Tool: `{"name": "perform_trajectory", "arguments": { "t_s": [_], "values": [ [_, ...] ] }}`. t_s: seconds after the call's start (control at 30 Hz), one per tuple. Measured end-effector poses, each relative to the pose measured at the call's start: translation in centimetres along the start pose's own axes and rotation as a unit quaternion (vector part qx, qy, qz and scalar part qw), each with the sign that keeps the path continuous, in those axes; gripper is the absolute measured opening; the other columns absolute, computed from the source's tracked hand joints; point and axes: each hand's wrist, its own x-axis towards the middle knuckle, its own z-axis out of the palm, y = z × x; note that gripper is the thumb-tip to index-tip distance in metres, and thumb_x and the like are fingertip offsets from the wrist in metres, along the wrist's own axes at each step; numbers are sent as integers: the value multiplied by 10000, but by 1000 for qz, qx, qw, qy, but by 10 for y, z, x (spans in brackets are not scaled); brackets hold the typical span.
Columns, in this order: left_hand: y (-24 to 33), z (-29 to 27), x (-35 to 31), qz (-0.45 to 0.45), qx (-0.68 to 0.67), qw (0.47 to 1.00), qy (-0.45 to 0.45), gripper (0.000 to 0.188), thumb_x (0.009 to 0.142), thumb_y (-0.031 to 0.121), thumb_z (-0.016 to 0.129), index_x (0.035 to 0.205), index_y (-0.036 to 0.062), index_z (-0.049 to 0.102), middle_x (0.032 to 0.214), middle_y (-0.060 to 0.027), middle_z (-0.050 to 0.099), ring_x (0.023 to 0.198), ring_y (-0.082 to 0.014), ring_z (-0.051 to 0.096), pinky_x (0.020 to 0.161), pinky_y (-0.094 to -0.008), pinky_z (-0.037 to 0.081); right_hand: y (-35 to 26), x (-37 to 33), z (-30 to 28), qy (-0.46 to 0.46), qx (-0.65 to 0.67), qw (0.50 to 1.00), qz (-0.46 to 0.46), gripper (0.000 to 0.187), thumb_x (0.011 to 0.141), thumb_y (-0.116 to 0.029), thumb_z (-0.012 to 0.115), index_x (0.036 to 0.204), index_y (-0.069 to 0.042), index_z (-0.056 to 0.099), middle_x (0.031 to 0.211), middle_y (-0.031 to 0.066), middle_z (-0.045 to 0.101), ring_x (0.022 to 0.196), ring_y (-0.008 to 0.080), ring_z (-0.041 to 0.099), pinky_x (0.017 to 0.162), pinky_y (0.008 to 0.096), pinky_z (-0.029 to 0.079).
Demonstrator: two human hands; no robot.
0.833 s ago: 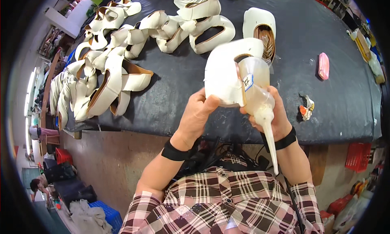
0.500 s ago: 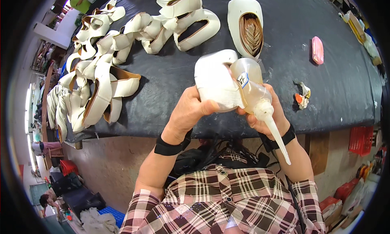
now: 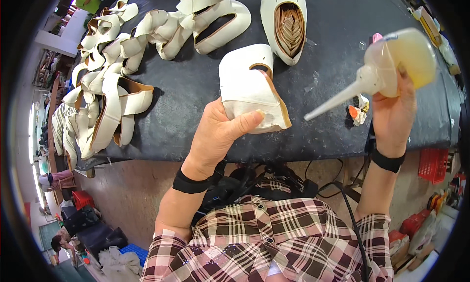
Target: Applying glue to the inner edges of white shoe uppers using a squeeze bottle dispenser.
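My left hand (image 3: 223,130) grips a white shoe upper (image 3: 248,88) with tan lining, its thumb pressed on the near side and its fingers hidden behind. At the right, my right hand (image 3: 397,105) is closed round a translucent squeeze bottle (image 3: 409,59) of yellowish liquid. The bottle is raised above the table, and its long tapered nozzle (image 3: 338,100) slants down to the left, apart from the upper. Just beyond the held upper lies a stack of nested white uppers (image 3: 267,17).
Many more white shoe uppers (image 3: 132,103) are heaped along the left of the black-covered table (image 3: 191,110). A crumpled scrap with an orange bit (image 3: 360,110) lies under the nozzle. A pink object (image 3: 376,37) is partly hidden behind the bottle. A red crate (image 3: 433,165) stands below at right.
My right hand has swung the bottle up and to the right, away from the upper, turning its nozzle leftward. My left hand still holds the upper, slightly further left.
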Motion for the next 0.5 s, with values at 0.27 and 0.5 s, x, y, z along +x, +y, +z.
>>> {"name": "perform_trajectory", "arguments": {
  "t_s": [0.27, 0.5],
  "values": [
    [5, 15, 8, -3, 29, 1000, 1, 347, 710, 178, 613, 965, -26, 495, 885, -84, 561, 798, -128, 540, 708, -233, 436, 12, 5, 4, -56, -80, 994, -45, 322, 743, -171, 558, 1017, -46, 443, 953, 56, 496, 879, 161, 501, 720, 318, 437],
    [7, 24, 15, 4, 27, 1000, 3, 359, 704, 177, 618, 972, -25, 489, 897, -87, 557, 807, -132, 541, 718, -240, 437, 11, 19, -16, -74, -55, 995, -48, 327, 741, -162, 563, 1020, -45, 438, 948, 56, 494, 894, 161, 493, 728, 321, 438]
  ]
}}
